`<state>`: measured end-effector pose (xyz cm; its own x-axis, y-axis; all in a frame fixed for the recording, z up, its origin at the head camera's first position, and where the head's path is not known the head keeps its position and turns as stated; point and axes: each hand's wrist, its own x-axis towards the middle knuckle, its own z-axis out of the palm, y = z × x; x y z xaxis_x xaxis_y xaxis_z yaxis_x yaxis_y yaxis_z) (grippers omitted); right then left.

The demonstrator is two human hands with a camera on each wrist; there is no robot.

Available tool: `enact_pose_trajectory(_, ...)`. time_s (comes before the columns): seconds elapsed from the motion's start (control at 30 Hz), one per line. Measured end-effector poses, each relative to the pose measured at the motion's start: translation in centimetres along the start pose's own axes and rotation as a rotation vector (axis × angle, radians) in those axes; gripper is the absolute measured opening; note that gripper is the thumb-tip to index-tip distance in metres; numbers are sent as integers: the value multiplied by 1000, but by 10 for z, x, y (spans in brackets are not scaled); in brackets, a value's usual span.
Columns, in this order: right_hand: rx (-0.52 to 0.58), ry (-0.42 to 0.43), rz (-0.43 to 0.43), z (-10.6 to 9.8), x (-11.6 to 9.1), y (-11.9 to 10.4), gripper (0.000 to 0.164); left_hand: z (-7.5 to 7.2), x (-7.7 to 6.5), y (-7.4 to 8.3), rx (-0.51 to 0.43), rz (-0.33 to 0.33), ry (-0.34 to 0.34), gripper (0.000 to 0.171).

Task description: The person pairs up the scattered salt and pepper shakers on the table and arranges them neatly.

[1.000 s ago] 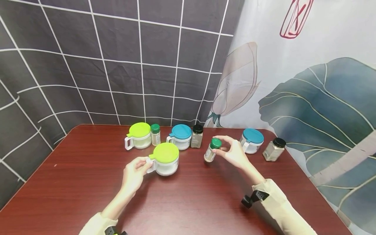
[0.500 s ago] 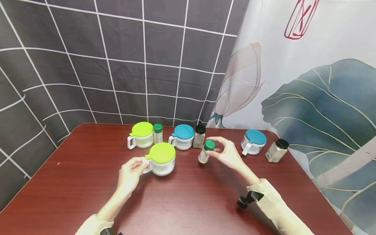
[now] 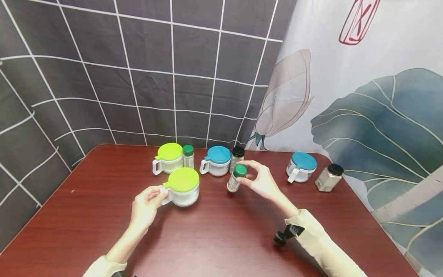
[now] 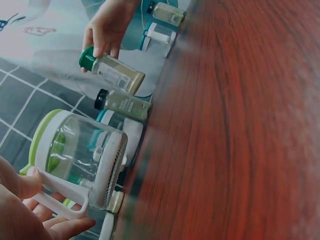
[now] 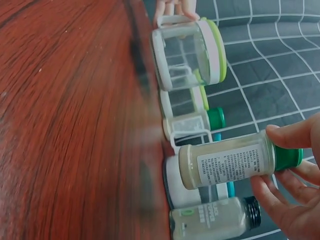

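My left hand (image 3: 144, 206) grips the white handle of a clear seasoning jar (image 3: 185, 198) with a lime-green lid. In the left wrist view the thumb lies over the handle (image 4: 62, 195) and fingers curl beneath it. Pinched near its green cap, a clear spice bottle (image 3: 233, 184) is held by my right hand (image 3: 263, 182). The right wrist view shows its printed label (image 5: 232, 162) and pale brown contents, its base a little above the table. Behind it stands a black-capped spice bottle (image 3: 237, 154), partly hidden. Whether the jar's base touches the table is hard to tell.
Along the back edge of the brown table (image 3: 214, 246) stand another lime-lidded jar (image 3: 169, 157), a green-capped bottle (image 3: 188, 157) and a blue-lidded jar (image 3: 218, 161). Farther right are a second blue-lidded jar (image 3: 301, 167) and a tilted-looking black-capped bottle (image 3: 328, 177). A gridded cloth (image 3: 145, 88) hangs behind.
Both hands have moved left, carrying the lime-lidded jar and the green-capped spice bottle. The spice bottle now partly covers the black-capped one behind it. The view has shifted slightly.
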<state>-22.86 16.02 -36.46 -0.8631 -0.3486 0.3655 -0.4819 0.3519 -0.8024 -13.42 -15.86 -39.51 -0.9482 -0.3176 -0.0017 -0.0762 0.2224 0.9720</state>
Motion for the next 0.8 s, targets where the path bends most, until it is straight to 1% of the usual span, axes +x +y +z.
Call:
enact_pose_trajectory(0.13,-11,-8,-43,6,4,-4,44,-5,1,-1,-7,-4,10,30)
enact_pose_trajectory(0.27,-9,-11,-50,13,7,-13,44,-9,2,-1,-7,-8,20,29)
enact_pose_trajectory(0.33,-7,-7,-32,16,9,-15,44,-11,3,-1,-1,-6,23,29)
enact_pose_trajectory(0.47,-25,-9,-29,21,13,-10,45,-15,5,0,18,0,27,29)
enact_pose_trajectory(0.57,-35,-22,-46,25,16,-9,45,-17,7,1,20,0,30,29)
enact_pose_trajectory(0.8,-27,-42,-70,35,22,-10,44,-22,10,-1,41,5,48,29)
